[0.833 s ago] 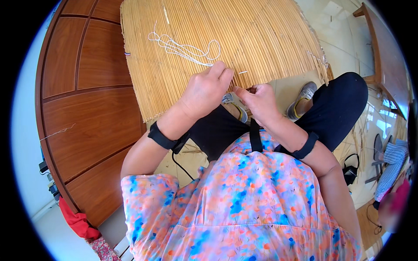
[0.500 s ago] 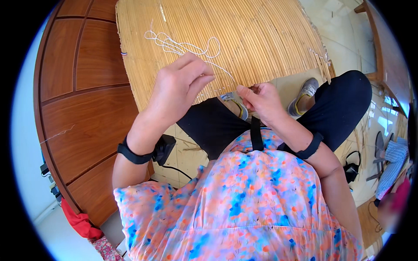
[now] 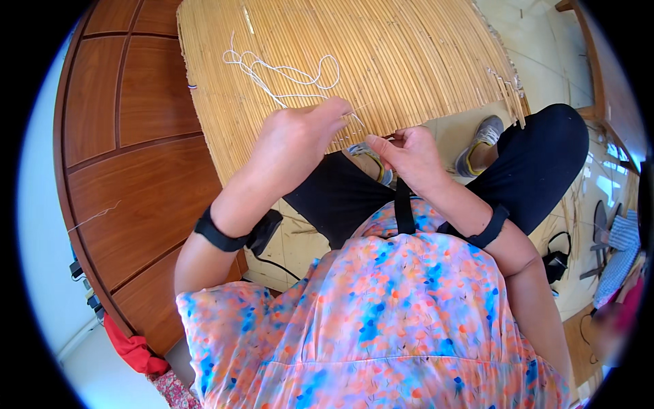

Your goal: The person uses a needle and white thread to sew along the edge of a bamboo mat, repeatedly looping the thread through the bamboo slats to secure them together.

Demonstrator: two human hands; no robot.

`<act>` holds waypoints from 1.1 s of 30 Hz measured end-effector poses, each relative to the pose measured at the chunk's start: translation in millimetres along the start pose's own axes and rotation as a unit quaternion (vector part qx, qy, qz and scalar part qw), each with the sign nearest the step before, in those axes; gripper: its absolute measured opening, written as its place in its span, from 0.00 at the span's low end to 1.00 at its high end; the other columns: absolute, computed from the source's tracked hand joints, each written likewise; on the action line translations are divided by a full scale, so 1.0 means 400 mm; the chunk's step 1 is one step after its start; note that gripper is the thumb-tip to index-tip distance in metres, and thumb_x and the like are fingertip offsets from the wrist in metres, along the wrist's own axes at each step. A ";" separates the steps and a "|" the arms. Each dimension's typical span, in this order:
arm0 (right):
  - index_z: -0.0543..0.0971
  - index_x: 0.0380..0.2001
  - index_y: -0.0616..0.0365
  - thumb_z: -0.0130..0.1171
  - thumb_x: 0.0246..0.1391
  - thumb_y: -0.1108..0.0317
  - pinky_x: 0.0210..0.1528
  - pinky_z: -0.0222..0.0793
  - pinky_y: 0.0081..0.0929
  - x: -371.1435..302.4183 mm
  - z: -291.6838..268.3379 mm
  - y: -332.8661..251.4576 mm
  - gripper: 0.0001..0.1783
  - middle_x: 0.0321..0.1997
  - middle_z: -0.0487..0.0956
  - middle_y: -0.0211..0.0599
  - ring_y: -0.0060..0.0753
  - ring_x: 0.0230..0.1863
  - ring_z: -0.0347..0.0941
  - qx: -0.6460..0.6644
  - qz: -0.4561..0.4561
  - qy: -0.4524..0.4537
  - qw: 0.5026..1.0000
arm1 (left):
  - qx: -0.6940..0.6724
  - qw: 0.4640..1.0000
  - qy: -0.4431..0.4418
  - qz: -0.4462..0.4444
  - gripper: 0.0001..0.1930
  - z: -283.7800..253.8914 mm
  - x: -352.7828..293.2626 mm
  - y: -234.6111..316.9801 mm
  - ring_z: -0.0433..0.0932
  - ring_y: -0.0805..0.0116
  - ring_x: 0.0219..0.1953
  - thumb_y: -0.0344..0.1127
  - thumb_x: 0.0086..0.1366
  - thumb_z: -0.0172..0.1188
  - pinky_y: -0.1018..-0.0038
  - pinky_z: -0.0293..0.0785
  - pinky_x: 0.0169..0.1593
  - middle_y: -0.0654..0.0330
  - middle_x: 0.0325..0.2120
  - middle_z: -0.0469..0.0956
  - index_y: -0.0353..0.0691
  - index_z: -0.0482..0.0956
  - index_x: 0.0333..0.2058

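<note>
A mat of straw-coloured reeds (image 3: 409, 61) lies in front of me, its near edge over my knees. White string (image 3: 293, 71) rests in loose loops on it, and a short length runs from beside my left fingertips down to the mat's edge. My left hand (image 3: 296, 140) is closed in a pinch above that edge, at the string; its fingertips are slightly blurred. Close to its right, my right hand (image 3: 412, 157) pinches the mat's near edge between thumb and bent fingers. Small white stitches show along the edge between both hands.
Brown wooden panelling (image 3: 136, 163) stands at the left. Loose reed ends (image 3: 511, 102) stick out at the mat's right corner. A wooden piece of furniture (image 3: 606, 75) is at far right. A black strapped object (image 3: 555, 262) and scattered reeds lie on the tiled floor.
My left hand has moved right and slightly down, closer to my right hand and the string at the edge. My right hand stays at the mat's edge.
</note>
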State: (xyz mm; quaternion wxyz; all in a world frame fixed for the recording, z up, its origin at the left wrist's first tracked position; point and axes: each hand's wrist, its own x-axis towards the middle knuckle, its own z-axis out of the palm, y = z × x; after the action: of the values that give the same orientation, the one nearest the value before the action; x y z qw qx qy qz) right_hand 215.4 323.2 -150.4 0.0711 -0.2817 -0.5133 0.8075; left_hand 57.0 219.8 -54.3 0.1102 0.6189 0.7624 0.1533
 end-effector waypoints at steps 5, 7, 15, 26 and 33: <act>0.81 0.37 0.66 0.65 0.54 0.70 0.22 0.65 0.18 0.002 0.004 0.010 0.10 0.28 0.80 0.32 0.15 0.22 0.69 0.010 -0.020 0.005 1.000 | 0.031 0.999 -0.008 0.030 0.07 0.067 0.000 -0.022 0.78 0.53 0.21 0.31 0.61 0.62 0.64 0.73 0.25 0.53 0.20 0.77 0.41 0.76 0.38; 0.81 0.37 0.65 0.65 0.54 0.70 0.23 0.66 0.18 0.003 0.002 0.010 0.10 0.29 0.80 0.32 0.16 0.23 0.70 0.015 -0.020 0.007 1.000 | 0.008 1.000 -0.019 0.017 0.06 0.068 -0.001 -0.014 0.78 0.53 0.21 0.31 0.61 0.61 0.65 0.73 0.25 0.54 0.20 0.77 0.41 0.76 0.37; 0.81 0.35 0.68 0.65 0.54 0.70 0.20 0.64 0.17 0.013 0.004 0.040 0.10 0.24 0.79 0.31 0.15 0.20 0.68 0.005 -0.034 0.007 0.999 | -0.116 0.992 -0.039 0.010 0.04 0.068 -0.031 -0.023 0.77 0.58 0.20 0.29 0.61 0.61 0.71 0.71 0.25 0.54 0.19 0.76 0.38 0.78 0.34; 0.81 0.36 0.67 0.64 0.54 0.72 0.21 0.64 0.17 -0.001 0.007 0.008 0.09 0.28 0.80 0.33 0.15 0.22 0.69 0.004 -0.016 0.016 1.000 | -0.010 0.999 0.049 0.016 0.09 0.015 -0.041 0.012 0.80 0.56 0.23 0.28 0.61 0.62 0.68 0.75 0.25 0.51 0.21 0.78 0.40 0.80 0.42; 0.81 0.34 0.67 0.63 0.54 0.72 0.19 0.61 0.16 -0.002 0.018 0.006 0.07 0.25 0.79 0.31 0.14 0.20 0.67 0.033 -0.016 0.021 0.999 | 0.048 0.998 0.035 0.007 0.06 0.086 -0.029 0.015 0.78 0.56 0.20 0.30 0.59 0.63 0.67 0.73 0.22 0.55 0.18 0.77 0.41 0.77 0.35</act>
State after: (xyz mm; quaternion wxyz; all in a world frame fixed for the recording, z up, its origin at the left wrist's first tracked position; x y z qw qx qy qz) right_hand 212.7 316.0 -150.1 0.1045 -0.2877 -0.4894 0.8166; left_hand 77.1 213.0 -84.4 0.0525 0.6228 0.7680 0.1394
